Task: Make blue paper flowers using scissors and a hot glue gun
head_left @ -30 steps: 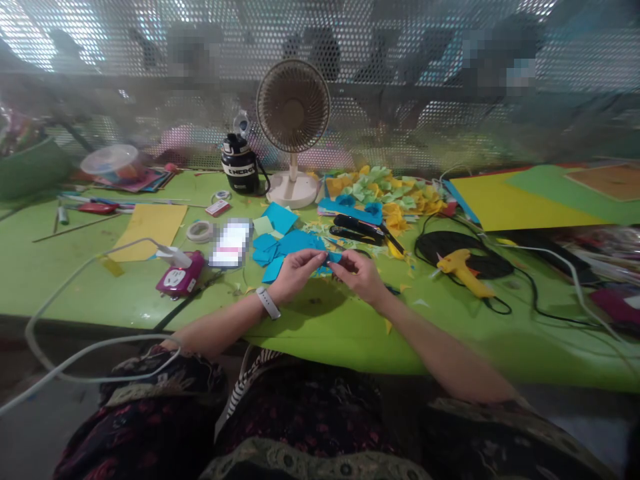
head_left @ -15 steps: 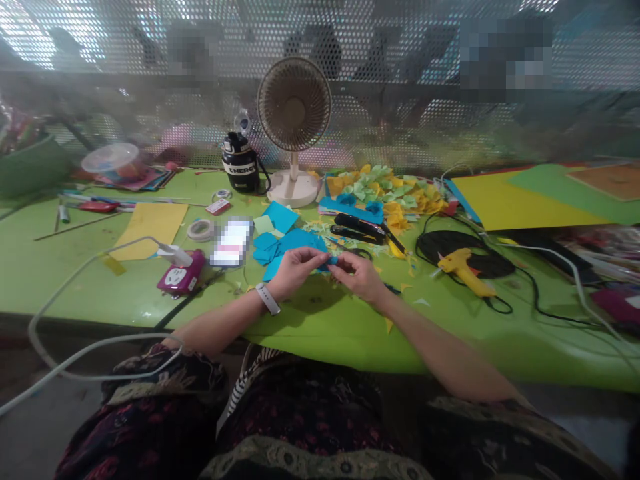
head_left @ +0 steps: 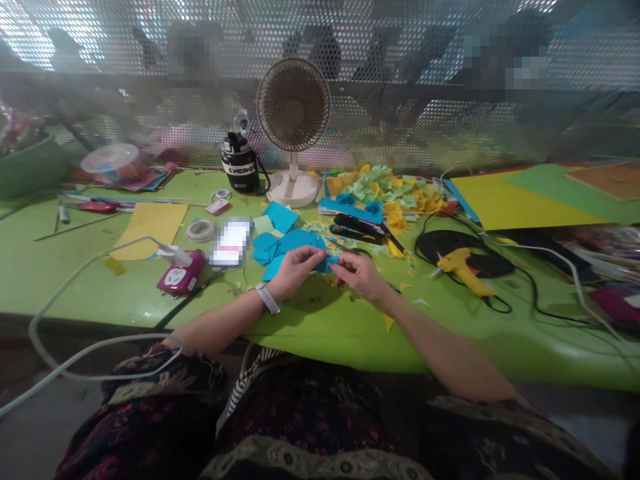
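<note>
Between my fingertips is a small piece of blue paper (head_left: 330, 261), low over the table's front part. My left hand (head_left: 299, 268), with a pale watch band at the wrist, pinches its left side. My right hand (head_left: 361, 275) pinches it from the right. Cut blue paper pieces (head_left: 267, 248) lie just beyond my left hand, partly hidden by it. A black stapler (head_left: 357, 230) and a pair of scissors (head_left: 357, 251), partly covered, rest behind my right hand among paper scraps.
A yellow glue gun (head_left: 465, 272) lies on a black coil at right. Left are a phone (head_left: 231, 241), a tape roll (head_left: 201, 230) and a purple power socket (head_left: 181, 273) with a looping white cable. Behind stand a fan (head_left: 294, 107), a black bottle (head_left: 240, 163) and heaped paper flowers (head_left: 385, 187).
My right fingers have shifted slightly on the blue paper, and more of it shows between my hands. The things on the table have not moved.
</note>
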A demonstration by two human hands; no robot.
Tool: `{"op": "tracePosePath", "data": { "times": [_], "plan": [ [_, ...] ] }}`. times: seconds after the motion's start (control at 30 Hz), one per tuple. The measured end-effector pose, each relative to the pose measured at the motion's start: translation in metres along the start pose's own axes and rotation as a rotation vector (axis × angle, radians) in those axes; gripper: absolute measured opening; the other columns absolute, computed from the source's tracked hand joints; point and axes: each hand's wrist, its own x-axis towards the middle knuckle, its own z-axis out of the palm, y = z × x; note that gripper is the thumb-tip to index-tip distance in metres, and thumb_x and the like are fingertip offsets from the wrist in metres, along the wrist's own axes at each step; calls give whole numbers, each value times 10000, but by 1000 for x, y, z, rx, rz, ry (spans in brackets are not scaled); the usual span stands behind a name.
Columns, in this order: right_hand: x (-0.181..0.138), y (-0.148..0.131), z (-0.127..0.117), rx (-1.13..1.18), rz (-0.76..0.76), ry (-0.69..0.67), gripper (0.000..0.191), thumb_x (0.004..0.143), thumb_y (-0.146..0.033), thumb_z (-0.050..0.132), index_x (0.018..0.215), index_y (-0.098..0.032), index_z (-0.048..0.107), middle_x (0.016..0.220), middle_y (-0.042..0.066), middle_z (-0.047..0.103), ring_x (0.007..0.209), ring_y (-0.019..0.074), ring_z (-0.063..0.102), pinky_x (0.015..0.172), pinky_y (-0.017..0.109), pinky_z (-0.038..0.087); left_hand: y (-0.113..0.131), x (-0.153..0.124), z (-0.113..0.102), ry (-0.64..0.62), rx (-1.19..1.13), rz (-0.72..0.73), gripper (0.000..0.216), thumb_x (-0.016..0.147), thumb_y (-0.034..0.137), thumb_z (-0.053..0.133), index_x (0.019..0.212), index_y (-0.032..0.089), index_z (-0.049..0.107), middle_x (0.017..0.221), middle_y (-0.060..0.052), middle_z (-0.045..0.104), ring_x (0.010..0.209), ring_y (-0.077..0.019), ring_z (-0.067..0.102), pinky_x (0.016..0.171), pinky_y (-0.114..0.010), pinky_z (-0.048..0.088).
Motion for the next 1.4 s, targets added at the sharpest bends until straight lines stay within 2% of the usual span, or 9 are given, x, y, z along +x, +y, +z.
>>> {"op": "tracePosePath", "data": {
  "times": [0.17,0.3,0.5,0.73,0.93,1.0,1.07,1.2,1.4],
  "plan": [
    [2,-8,-2,58,32,12,405,820,-556,673,653,-202,570,559,10,653,505,138,583,527,272,463,0,2,-2,5,-43,-71,391,638,508,857,777,169,720,810,-27,718,746,-133,609,768,-292,481],
    [1,-11,-2,173,44,34,382,832,-575,634,727,-208,624,607,18,676,557,156,616,589,299,519,2,5,-4,38,-251,-200,406,603,506,884,740,177,687,694,20,635,670,-103,579,745,-275,516],
    [0,-5,0,146,-13,84,290,807,-491,664,810,-202,639,648,6,665,572,149,612,594,298,521,5,4,-3,3,-445,-260,352,601,412,911,723,185,672,576,55,515,620,-98,556,854,-323,557],
    [-1,-7,0,40,-74,112,197,802,-401,639,781,-205,635,636,8,639,556,152,585,562,300,486,3,3,-1,-45,-480,-282,346,589,396,918,701,173,680,578,53,549,599,-78,547,799,-267,557],
    [-1,-6,2,-7,-75,109,178,776,-385,646,749,-211,615,630,5,629,553,152,563,555,301,476,-1,2,-2,-40,-379,-321,307,622,425,894,752,199,731,712,4,675,700,-126,632,779,-282,545],
    [-1,-4,2,-1,-59,125,172,777,-377,631,729,-214,601,605,0,617,538,151,556,545,298,467,1,1,-2,-25,-299,-287,312,664,462,862,816,213,752,813,-16,721,778,-150,661,783,-289,536],
    [0,-3,1,16,-43,141,166,772,-372,625,722,-219,586,597,-2,611,527,151,552,530,296,458,5,-1,-3,-32,-205,-186,341,699,471,838,915,218,758,937,-34,745,879,-173,677,831,-309,528],
    [1,-2,0,-1,-52,147,168,768,-362,612,692,-223,558,582,-5,585,507,144,522,514,296,435,10,-4,-3,-152,-74,-16,441,658,347,884,1040,192,729,1086,-72,736,988,-202,679,960,-376,506],
    [0,-6,-4,-91,-94,130,145,763,-338,593,686,-223,553,593,4,592,547,155,529,555,308,448,6,-4,-4,-222,-52,26,435,701,326,843,1085,171,708,1149,-113,719,1048,-238,676,978,-410,509]
  ]
}}
